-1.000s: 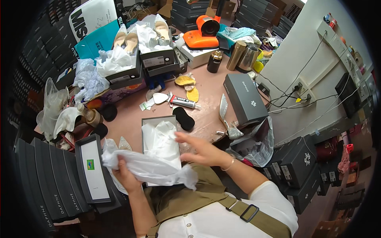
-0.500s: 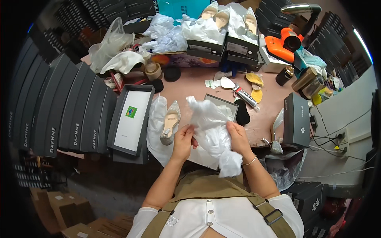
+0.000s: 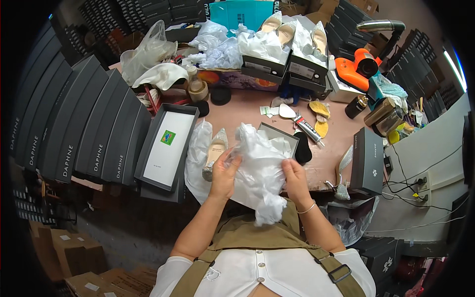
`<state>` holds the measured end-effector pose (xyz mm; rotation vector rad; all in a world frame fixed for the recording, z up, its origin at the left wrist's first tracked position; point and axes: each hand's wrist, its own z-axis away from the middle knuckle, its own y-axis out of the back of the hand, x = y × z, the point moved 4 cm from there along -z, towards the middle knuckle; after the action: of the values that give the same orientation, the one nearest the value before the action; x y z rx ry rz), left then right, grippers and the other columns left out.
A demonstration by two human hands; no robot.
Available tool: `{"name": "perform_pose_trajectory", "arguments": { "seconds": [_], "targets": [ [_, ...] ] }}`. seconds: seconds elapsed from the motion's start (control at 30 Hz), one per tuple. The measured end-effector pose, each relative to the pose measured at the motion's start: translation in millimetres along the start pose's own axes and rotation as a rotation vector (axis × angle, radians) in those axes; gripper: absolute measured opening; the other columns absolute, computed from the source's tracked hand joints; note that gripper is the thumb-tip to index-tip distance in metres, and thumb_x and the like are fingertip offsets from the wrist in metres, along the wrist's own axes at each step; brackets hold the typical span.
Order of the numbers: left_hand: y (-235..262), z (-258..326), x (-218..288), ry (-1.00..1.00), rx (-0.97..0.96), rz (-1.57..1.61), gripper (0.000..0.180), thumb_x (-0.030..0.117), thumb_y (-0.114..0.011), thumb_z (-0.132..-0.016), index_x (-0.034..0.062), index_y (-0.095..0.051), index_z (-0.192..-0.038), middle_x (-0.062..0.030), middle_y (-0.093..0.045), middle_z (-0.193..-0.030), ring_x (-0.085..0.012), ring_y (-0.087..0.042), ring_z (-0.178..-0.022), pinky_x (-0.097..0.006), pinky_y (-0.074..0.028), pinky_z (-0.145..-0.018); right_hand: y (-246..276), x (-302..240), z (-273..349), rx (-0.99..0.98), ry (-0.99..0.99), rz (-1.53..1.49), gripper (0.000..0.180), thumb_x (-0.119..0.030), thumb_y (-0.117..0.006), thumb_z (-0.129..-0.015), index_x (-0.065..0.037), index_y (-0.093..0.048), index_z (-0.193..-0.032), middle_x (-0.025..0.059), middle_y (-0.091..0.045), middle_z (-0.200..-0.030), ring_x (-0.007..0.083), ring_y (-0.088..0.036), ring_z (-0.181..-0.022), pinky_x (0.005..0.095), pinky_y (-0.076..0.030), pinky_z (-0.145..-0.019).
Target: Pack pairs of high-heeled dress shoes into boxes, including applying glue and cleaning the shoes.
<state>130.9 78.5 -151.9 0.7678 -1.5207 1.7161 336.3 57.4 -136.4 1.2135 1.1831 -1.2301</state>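
Pink worktop (image 3: 242,106), beneath the grey open box (image 3: 278,131) | white wrap (image 3: 258,173), crumpled, held over the box, hiding its near part | left hand (image 3: 223,178), fingers pinching the wrap's left edge; right hand (image 3: 298,183), fingers pinching its right edge | glittery shoe (image 3: 217,149), left of the box | glue tube (image 3: 308,130), beyond the box's right corner

Location type: small shoe workshop with box storage. Indicators: dark grey boxes (image 3: 81,131) stand in a row at left; further box stacks (image 3: 183,13) fill the rear; open boxes (image 3: 305,71) hold pale, glittery shoes (image 3: 319,38); the desk (image 3: 247,106) carries a glue tube (image 3: 308,129) and an orange machine (image 3: 350,75); brown cartons (image 3: 69,255) occupy the lower left
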Motion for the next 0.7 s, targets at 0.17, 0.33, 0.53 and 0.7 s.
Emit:
{"name": "perform_pose_trajectory", "arguments": {
  "seconds": [0.17, 0.33, 0.53, 0.7],
  "targets": [
    [25.2, 11.1, 15.4, 0.057, 0.12, 0.323, 0.025, 0.009, -0.059, -0.09, 0.0016, -0.058, -0.114, -0.0067, -0.064, -0.104, -0.0158, -0.061, -0.093, -0.031, -0.05, -0.082, 54.6, 17.5, -14.3, 0.166, -0.002, -0.531, 0.028, -0.027, -0.045, -0.099, -0.004, -0.059, -0.103, 0.0055, -0.066, -0.094, 0.0144, -0.065, -0.078, 0.029, -0.055, -0.062],
    [98.1, 12.3, 75.1, -0.1, 0.151, 0.703, 0.013, 0.016, -0.056, -0.09, 0.0042, -0.06, -0.087, -0.0035, -0.058, -0.077, -0.0123, -0.055, -0.07, -0.03, -0.048, -0.066, 119.6, -46.5, -31.2, 0.434, 0.175, -0.397, 0.026, -0.022, -0.043, -0.1, -0.002, -0.059, -0.102, 0.0048, -0.065, -0.09, 0.0151, -0.065, -0.078, 0.0293, -0.054, -0.067],
    [54.3, 29.4, 89.0, -0.198, 0.318, 0.246, 0.048, -0.001, -0.055, -0.087, 0.0054, -0.044, -0.133, -0.0086, -0.054, -0.124, -0.0207, -0.052, -0.114, -0.036, -0.043, -0.099, -23.8, -24.8, -47.3, -0.225, 0.355, 1.169, 0.016, -0.019, -0.057, -0.081, -0.003, -0.06, -0.08, 0.0151, -0.056, -0.083, 0.0335, -0.058, -0.085, 0.0452, -0.05, -0.069],
    [22.6, 17.7, 78.3, -0.224, 0.26, 0.31, 0.06, -0.007, -0.054, -0.083, 0.0059, -0.035, -0.138, -0.008, -0.05, -0.127, -0.0207, -0.051, -0.115, -0.035, -0.043, -0.098, -70.8, 91.7, -57.9, -0.69, 0.097, 1.412, 0.019, -0.016, -0.053, -0.083, -0.001, -0.063, -0.079, 0.0204, -0.063, -0.088, 0.035, -0.062, -0.087, 0.0445, -0.049, -0.078]
  ]
}}
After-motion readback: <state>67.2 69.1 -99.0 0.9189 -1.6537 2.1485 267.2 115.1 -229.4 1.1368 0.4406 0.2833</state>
